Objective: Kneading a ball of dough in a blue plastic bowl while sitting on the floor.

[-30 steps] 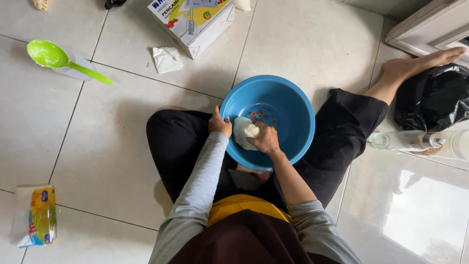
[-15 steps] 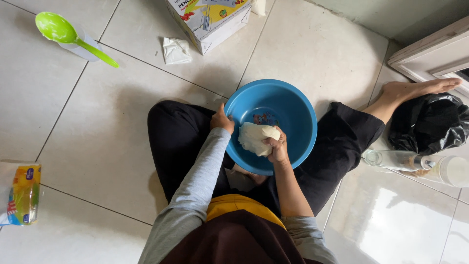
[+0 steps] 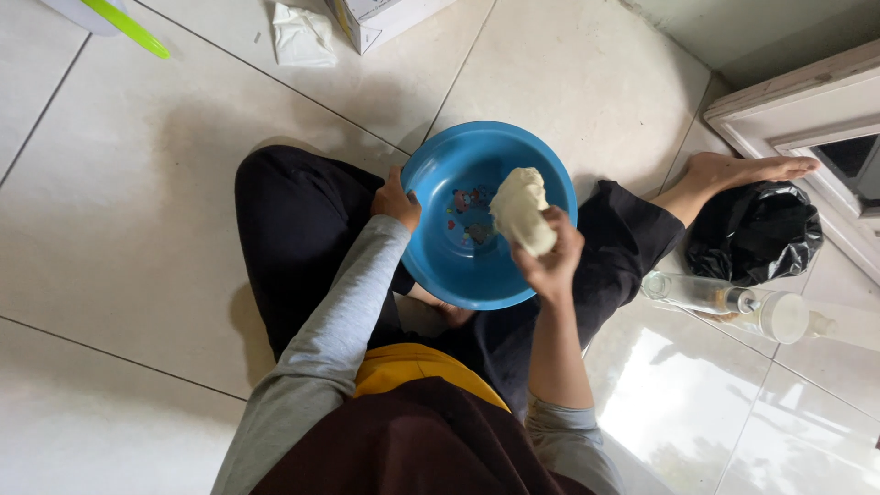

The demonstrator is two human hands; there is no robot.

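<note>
The right hand [image 3: 553, 261] holds a pale lump of dough [image 3: 521, 209] with closed fingers, lifted over the blue bowl [image 3: 458, 266]; the dough sticks out at 11 o'clock from the hand. The left hand [image 3: 396, 199] grips the bowl's rim at 9 o'clock. At 4 o'clock from the bowl lies a clear bottle [image 3: 724, 302], beside a black bag [image 3: 753, 240].

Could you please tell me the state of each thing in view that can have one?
Dough: one lump, lifted over the basin in the right hand.
Basin: tilted on the lap, left hand on its rim.
Bottle: lying on its side, capped.
Black bag: crumpled on the floor.
Box: cannot tell, mostly out of frame.
</note>
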